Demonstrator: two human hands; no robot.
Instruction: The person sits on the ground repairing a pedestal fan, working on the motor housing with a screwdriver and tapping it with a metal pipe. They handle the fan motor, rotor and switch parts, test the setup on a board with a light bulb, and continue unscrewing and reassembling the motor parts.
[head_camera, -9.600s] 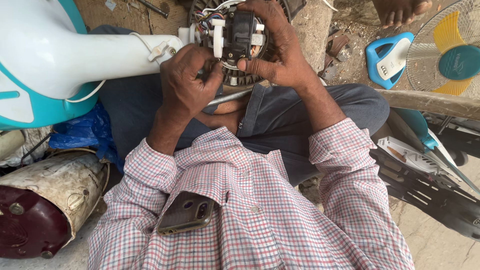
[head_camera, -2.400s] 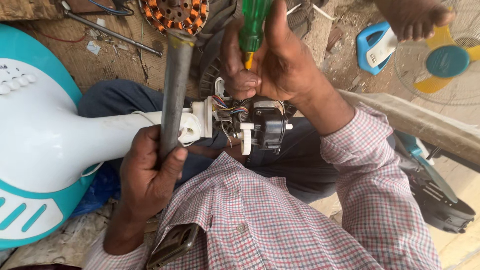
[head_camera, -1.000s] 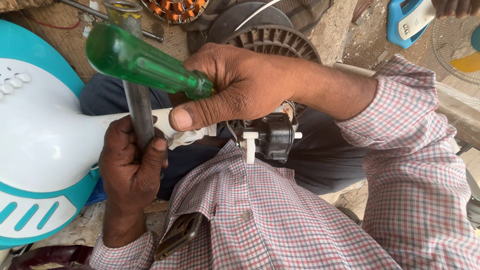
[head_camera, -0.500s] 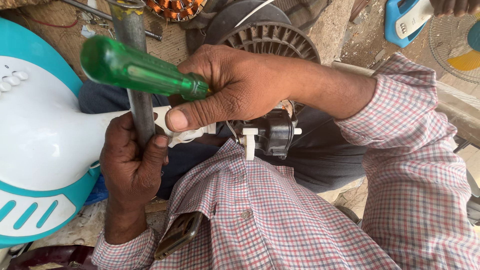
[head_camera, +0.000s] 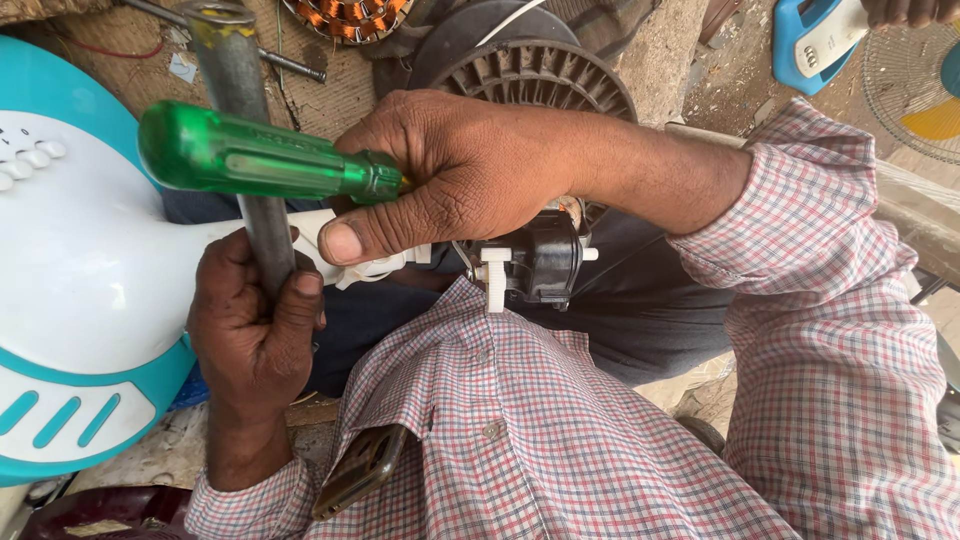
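- Head view: a person in a checked shirt works over a dismantled pedestal fan, the right hand (head_camera: 470, 175) closed in a fist around a green-handled screwdriver (head_camera: 255, 160), thumb pressed along the shaft; the tip is hidden under the palm.
- Left hand (head_camera: 255, 325) wraps all its fingers tight round a grey metal pole (head_camera: 240, 130) that stands upright beside the white-and-teal fan base (head_camera: 80, 300).
- Black motor housing (head_camera: 545, 262), with a white plastic peg below it, sits just under the right wrist, above the lap.
- Judged from the grips, the work wants the pole held rigid while the driver stays square to its screw; a slanted blade could slip.
- A phone (head_camera: 360, 468) shows in the shirt pocket.
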